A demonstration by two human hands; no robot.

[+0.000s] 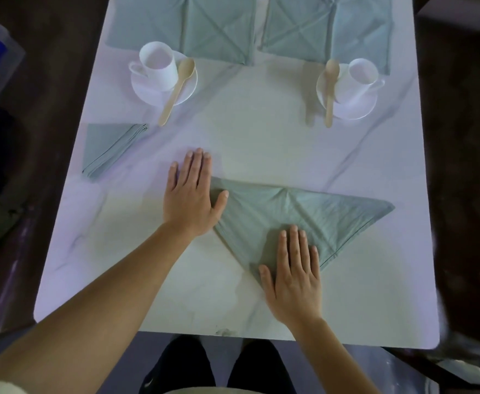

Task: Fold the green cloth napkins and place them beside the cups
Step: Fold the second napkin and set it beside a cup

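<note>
At 5 o'clock on the table, the green napkin is laid as a triangle, its point pinned under the flat right hand, while the left hand is spread flat at the 9 o'clock corner, thumb on the cloth, nothing being clasped by either. The next fold is best made with 1 palm pressed down, corners matched and the crease smoothed outward. A folded napkin is seen at 10 o'clock, 1 cup at 11 o'clock and a 2nd cup at 1 o'clock, each with a wooden spoon whose handle juts toward the work, and 2 unfolded napkins at 12 o'clock.
</note>
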